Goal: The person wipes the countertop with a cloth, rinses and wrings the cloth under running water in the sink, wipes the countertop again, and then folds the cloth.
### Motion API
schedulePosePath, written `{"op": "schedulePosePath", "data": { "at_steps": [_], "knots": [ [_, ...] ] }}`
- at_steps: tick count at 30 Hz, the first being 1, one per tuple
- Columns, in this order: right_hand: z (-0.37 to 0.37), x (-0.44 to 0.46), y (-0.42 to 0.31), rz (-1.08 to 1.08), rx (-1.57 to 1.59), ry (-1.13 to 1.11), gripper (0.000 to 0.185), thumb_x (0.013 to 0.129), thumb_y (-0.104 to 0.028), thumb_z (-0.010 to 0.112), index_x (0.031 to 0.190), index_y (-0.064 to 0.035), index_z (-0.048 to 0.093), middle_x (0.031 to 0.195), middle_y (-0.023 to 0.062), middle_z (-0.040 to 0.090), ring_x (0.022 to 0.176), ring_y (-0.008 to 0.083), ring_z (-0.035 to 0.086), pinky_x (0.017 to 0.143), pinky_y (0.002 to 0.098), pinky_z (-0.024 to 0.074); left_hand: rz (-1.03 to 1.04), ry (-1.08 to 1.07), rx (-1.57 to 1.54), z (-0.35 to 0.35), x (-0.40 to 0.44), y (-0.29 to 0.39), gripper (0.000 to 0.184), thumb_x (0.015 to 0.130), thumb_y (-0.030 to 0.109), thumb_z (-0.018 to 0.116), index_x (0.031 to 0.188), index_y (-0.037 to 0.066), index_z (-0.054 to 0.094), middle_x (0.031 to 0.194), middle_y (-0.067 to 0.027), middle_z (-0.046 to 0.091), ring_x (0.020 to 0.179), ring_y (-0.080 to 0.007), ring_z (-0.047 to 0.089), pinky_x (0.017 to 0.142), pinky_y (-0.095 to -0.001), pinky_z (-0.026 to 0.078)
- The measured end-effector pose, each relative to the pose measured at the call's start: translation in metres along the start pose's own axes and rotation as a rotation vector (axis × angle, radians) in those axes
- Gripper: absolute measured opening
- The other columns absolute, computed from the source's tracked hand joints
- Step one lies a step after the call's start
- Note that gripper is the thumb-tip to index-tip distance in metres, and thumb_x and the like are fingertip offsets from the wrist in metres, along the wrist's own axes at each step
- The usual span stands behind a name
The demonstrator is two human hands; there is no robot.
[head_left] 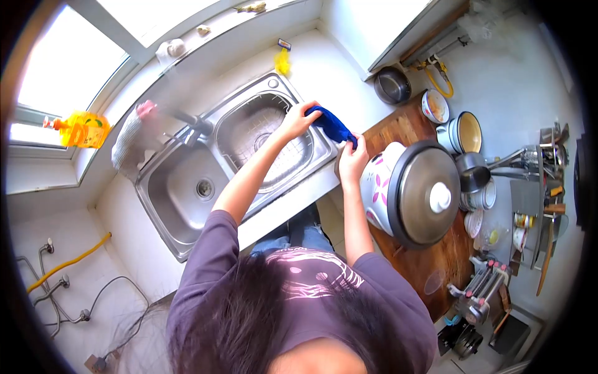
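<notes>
A dark blue cloth [334, 126] is stretched between my two hands, over the right edge of the sink and the white counter. My left hand [300, 119] grips its upper left end, fingers closed on the fabric. The lower right end is pinched in my right hand [354, 156]. Beneath and left of the cloth lies the double steel sink [249, 202], with a wire rack [293, 149] in its right basin. Close to my right hand stands a large white pot with pink petals [378, 187] and a steel lid [430, 193].
The pot stands on a wooden table [398, 128] with bowls and pans along the wall. A faucet [193, 128] rises behind the sink. An orange bottle [86, 129] is by the window; a yellow item [283, 61] lies behind the sink. A pasta machine [483, 290] is at right.
</notes>
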State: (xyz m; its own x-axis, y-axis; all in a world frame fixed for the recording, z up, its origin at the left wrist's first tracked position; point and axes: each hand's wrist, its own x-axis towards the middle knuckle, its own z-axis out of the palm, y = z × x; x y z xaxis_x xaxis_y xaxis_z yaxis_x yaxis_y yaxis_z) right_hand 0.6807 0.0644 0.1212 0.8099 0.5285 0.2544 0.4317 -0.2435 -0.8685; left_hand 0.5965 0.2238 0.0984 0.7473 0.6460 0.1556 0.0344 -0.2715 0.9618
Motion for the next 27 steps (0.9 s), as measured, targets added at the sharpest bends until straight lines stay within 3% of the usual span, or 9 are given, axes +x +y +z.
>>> {"op": "schedulePosePath", "data": {
  "at_steps": [1,4,6,7,8,11,14,24,27],
  "knots": [
    [0.01,0.006,0.017,-0.107,-0.002,0.061,0.023,0.074,0.003,0.048,0.097,0.0031,0.054,0.093,0.0202,0.059,0.086,0.0333,0.058,0.075,0.0368,0.0455,-0.032,-0.025,-0.067,0.007,0.013,-0.013,0.02,0.079,0.016,0.054,0.092,0.002,0.057,0.077,-0.014,0.061,0.073,-0.0212,0.06,0.067,-0.0317,0.046],
    [0.037,0.003,0.066,0.141,-0.083,-0.162,0.038,0.07,0.0,0.052,0.107,0.0037,0.048,0.112,0.0223,0.051,0.11,0.0364,0.044,0.092,0.0412,0.0354,-0.177,-0.198,0.205,0.022,0.021,-0.043,0.026,0.072,0.014,0.058,0.095,0.004,0.058,0.086,-0.0138,0.062,0.081,-0.0276,0.06,0.073,-0.0331,0.047],
    [0.062,-0.008,0.108,-0.042,-0.287,-0.191,0.053,0.07,-0.005,0.055,0.12,0.0026,0.037,0.128,0.0278,0.033,0.122,0.0406,0.029,0.101,0.0445,0.024,0.037,-0.183,0.355,0.04,0.012,-0.088,0.034,0.068,0.012,0.057,0.101,0.005,0.058,0.101,-0.0137,0.06,0.094,-0.0284,0.056,0.083,-0.0349,0.045],
    [0.07,-0.001,0.111,0.01,-0.288,-0.26,0.066,0.073,-0.01,0.056,0.13,0.0006,0.025,0.136,0.0308,0.015,0.127,0.0423,0.016,0.104,0.0462,0.0144,0.032,-0.225,0.352,0.046,0.01,-0.089,0.045,0.066,0.003,0.055,0.112,0.004,0.053,0.117,-0.0155,0.052,0.11,-0.0313,0.047,0.093,-0.0365,0.039],
    [0.078,0.007,0.116,-0.015,-0.393,-0.273,0.065,0.081,-0.019,0.052,0.135,-0.004,0.02,0.138,0.0285,0.011,0.129,0.0406,0.012,0.104,0.0462,0.0138,0.079,-0.269,0.448,0.051,0.011,-0.098,0.048,0.074,0.007,0.051,0.121,0.005,0.046,0.128,-0.0139,0.042,0.121,-0.0282,0.037,0.099,-0.0372,0.031],
    [0.112,0.033,0.136,0.03,-0.642,-0.371,0.054,0.089,-0.03,0.036,0.138,-0.0168,0.019,0.142,0.0199,0.008,0.131,0.0369,0.007,0.105,0.046,0.0087,0.136,-0.261,0.773,0.067,0.018,-0.122,0.044,0.088,0.022,0.037,0.13,0.009,0.036,0.138,-0.009,0.03,0.129,-0.0221,0.025,0.105,-0.0409,0.019],
    [0.143,0.039,0.149,0.164,-0.721,-0.374,0.054,0.089,-0.029,0.037,0.138,-0.0201,0.018,0.143,0.0175,0.005,0.132,0.0342,0.006,0.105,0.0477,0.006,0.097,-0.248,0.77,0.056,0.03,-0.135,0.045,0.087,0.023,0.037,0.13,0.009,0.037,0.137,-0.0076,0.032,0.129,-0.0211,0.025,0.105,-0.0396,0.019],
    [0.181,0.094,0.153,-0.087,-0.764,-0.366,0.052,0.089,-0.023,0.035,0.137,-0.0121,0.02,0.142,0.013,0.016,0.132,0.027,0.014,0.106,0.0431,0.0108,0.153,-0.131,0.891,0.037,0.084,-0.168,0.045,0.087,0.022,0.036,0.128,0.004,0.038,0.136,-0.0104,0.032,0.128,-0.0208,0.026,0.106,-0.0356,0.017],
    [0.212,0.149,0.163,-0.214,-0.7,-0.38,0.049,0.089,-0.021,0.034,0.135,-0.0094,0.025,0.141,0.0112,0.021,0.131,0.0247,0.017,0.106,0.041,0.012,0.219,-0.064,1.116,0.029,0.133,-0.185,0.046,0.086,0.02,0.037,0.128,0.002,0.037,0.134,-0.0109,0.035,0.127,-0.0216,0.029,0.105,-0.0359,0.019]
  ]
}}
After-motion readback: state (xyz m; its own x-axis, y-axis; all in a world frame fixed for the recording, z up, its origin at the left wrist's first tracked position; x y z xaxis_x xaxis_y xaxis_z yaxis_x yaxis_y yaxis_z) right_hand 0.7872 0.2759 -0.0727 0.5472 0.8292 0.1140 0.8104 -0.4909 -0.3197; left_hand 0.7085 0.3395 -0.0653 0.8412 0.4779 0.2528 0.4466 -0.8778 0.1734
